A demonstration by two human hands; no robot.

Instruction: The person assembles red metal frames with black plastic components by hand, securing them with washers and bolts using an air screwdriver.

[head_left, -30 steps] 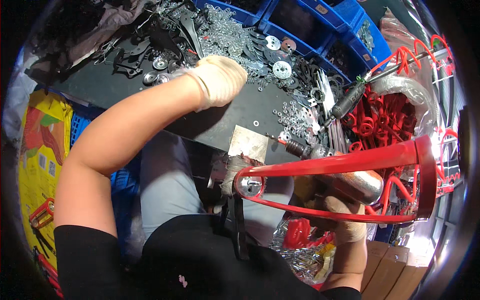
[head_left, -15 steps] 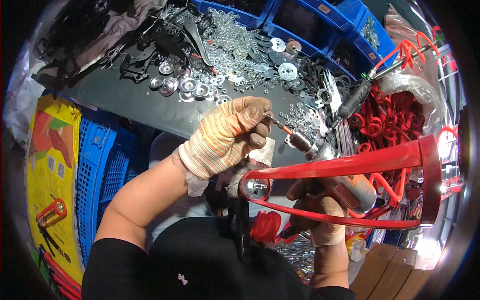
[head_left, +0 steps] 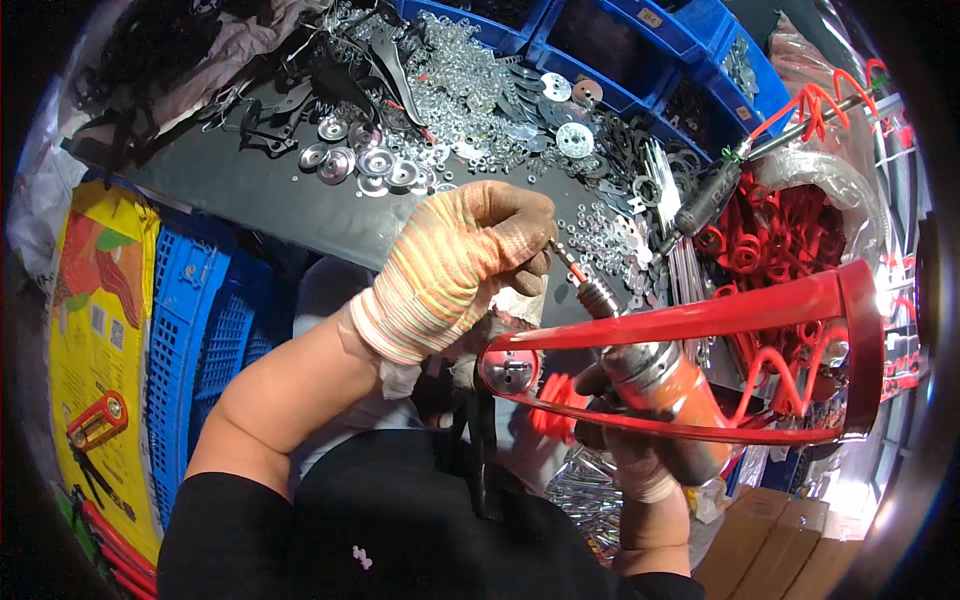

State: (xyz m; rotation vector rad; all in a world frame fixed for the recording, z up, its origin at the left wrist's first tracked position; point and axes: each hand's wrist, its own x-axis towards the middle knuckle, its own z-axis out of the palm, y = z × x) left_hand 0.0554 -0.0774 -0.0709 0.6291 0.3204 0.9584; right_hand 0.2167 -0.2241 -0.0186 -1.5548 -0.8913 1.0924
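Observation:
My left hand [head_left: 455, 265], in a striped glove with darkened fingertips, is closed in a pinch at the tip of a thin driver bit [head_left: 571, 264]. Whatever small piece lies between those fingers is hidden. My right hand [head_left: 637, 462], also gloved, is wrapped round an orange-and-silver power screwdriver [head_left: 672, 385] whose bit points up and left. In front of the tool lies a long red metal frame [head_left: 700, 312], partly covering it and my right fingers. A round metal disc [head_left: 510, 370] with a central stud sits in the frame's left end, above a dark upright support [head_left: 484, 450].
Springs [head_left: 455, 75], metal cups [head_left: 375, 162], discs [head_left: 575, 140] and small nuts are heaped on the dark table [head_left: 250, 195]. Blue bins [head_left: 600, 60] stand behind. Red parts [head_left: 770, 240] pile up at right, near a hanging black tool [head_left: 710, 200]. A blue crate [head_left: 185, 340] stands left.
The power screwdriver has swung steeper, its rear end lower and its bit tip slightly right and down. My left hand has shifted a little right with the tip. The red frame is nearly unmoved.

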